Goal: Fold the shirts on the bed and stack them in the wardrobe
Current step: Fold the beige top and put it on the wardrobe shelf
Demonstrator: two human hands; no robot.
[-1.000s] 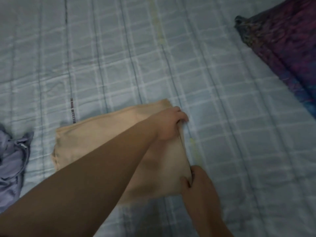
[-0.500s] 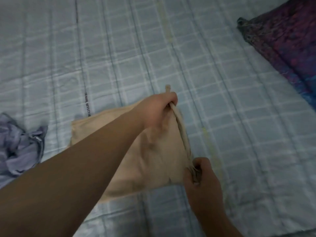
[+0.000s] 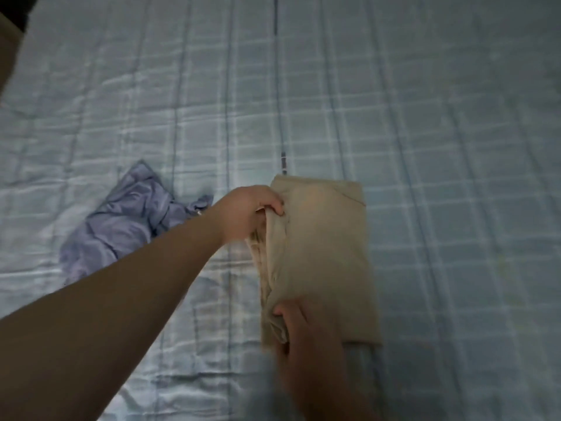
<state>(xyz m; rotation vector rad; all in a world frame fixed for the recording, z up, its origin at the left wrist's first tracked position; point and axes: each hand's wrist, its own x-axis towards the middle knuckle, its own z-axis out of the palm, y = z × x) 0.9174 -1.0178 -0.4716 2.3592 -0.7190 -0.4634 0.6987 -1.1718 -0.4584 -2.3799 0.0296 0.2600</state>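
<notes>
The beige shirt lies on the bed as a folded rectangle, a little right of the middle of the view. The left hand is at its upper left edge, and its fingers are curled over the fold and pinch the layers of cloth there. The right hand is at the lower left corner; its fingers lie on top of the cloth and the thumb seems to go under the edge, so it holds this corner too. Between the two hands the left edge shows several stacked layers. Compared with half a second ago, the right side of the shirt, which both hands held lifted, is now folded over to the left, so the shirt is narrower. A crumpled lavender shirt lies to the left, apart from the beige one.
</notes>
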